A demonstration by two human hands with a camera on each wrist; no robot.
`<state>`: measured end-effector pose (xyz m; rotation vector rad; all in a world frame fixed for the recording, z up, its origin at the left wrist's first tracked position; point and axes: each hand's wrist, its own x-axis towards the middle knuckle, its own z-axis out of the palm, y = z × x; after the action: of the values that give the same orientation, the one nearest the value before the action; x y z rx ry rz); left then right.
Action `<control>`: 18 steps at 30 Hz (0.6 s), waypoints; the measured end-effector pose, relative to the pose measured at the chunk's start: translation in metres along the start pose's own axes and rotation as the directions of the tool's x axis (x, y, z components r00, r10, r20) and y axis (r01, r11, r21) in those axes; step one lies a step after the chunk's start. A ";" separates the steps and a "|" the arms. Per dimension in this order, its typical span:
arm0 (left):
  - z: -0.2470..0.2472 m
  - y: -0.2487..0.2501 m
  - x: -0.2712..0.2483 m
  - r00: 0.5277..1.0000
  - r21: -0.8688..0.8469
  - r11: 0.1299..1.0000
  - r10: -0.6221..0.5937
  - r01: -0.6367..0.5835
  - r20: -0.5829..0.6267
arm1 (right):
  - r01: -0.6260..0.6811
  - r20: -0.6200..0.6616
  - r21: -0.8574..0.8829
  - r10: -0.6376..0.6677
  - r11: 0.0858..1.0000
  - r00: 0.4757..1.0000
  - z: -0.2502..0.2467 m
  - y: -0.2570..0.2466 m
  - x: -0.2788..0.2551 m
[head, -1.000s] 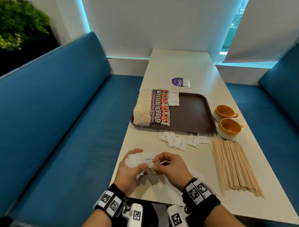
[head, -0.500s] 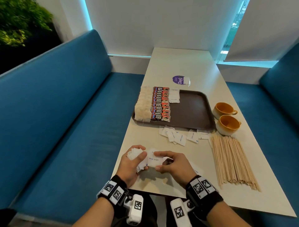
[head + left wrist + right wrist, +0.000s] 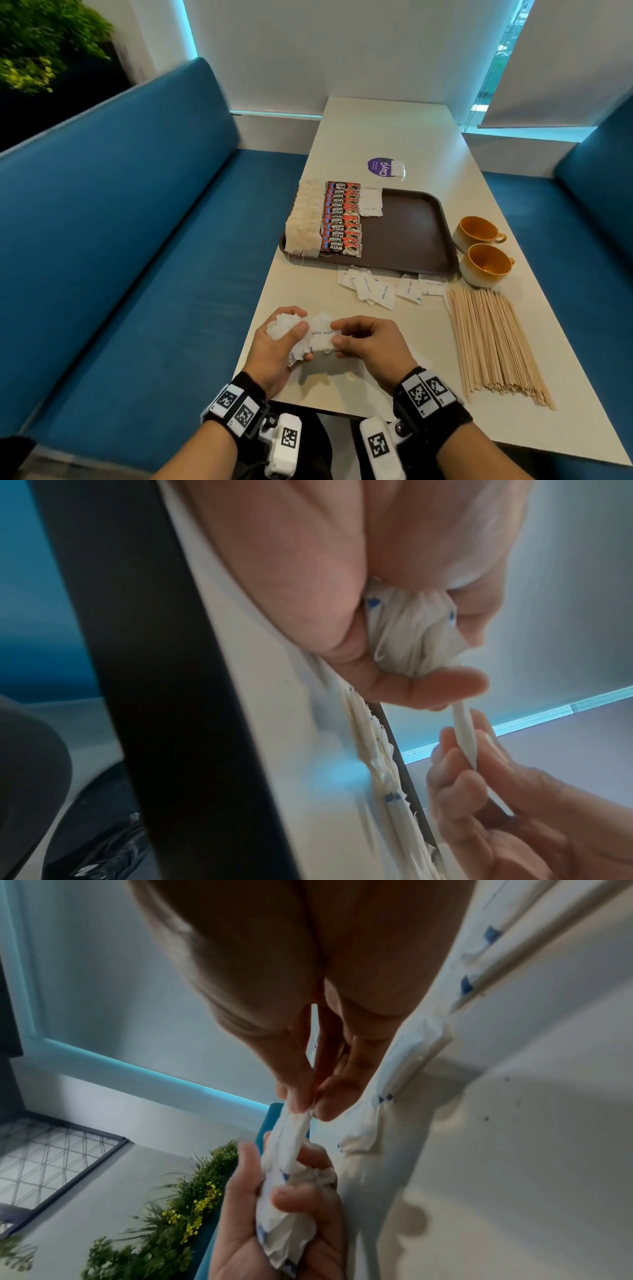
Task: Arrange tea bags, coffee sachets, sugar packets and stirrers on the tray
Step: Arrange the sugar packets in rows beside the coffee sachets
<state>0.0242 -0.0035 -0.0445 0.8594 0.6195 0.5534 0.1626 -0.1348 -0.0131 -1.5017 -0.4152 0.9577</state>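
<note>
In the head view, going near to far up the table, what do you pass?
Hands with a sugar packet → loose sugar packets → tray → purple sticker.

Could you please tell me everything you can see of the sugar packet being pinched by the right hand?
The sugar packet is a small white paper sachet printed "white sugar", with a blue mark at its edge. It is held level above the table, the right hand pinching one end while the left hand, gripping a bunch of packets, thumbs the other.
</note>
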 end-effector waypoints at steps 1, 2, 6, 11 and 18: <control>0.001 0.001 0.000 1.000 -0.002 1.000 0.004 -0.004 -0.006 | 0.000 -0.008 0.012 0.000 1.000 1.000 -0.001 -0.001 0.002; 0.002 0.002 0.000 1.000 0.002 1.000 0.006 -0.006 -0.007 | 0.002 -0.017 0.023 -0.002 1.000 1.000 -0.003 -0.002 0.004; -0.001 0.001 0.000 0.999 -0.065 0.998 -0.023 0.025 0.031 | 0.022 -0.053 0.037 -0.020 0.999 0.998 -0.018 -0.017 0.015; -0.013 -0.003 0.007 0.988 -0.102 0.993 -0.047 0.062 0.145 | 0.112 -0.140 -0.010 -0.112 0.994 0.984 -0.048 -0.058 0.055; -0.005 0.002 0.003 0.987 -0.062 0.994 -0.078 0.087 0.137 | 0.145 -0.233 -0.100 -0.164 0.984 0.958 -0.097 -0.103 0.136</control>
<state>0.0231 0.0020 -0.0464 0.7968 0.5079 0.4352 0.3444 -0.0775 0.0317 -1.6124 -0.3929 0.6324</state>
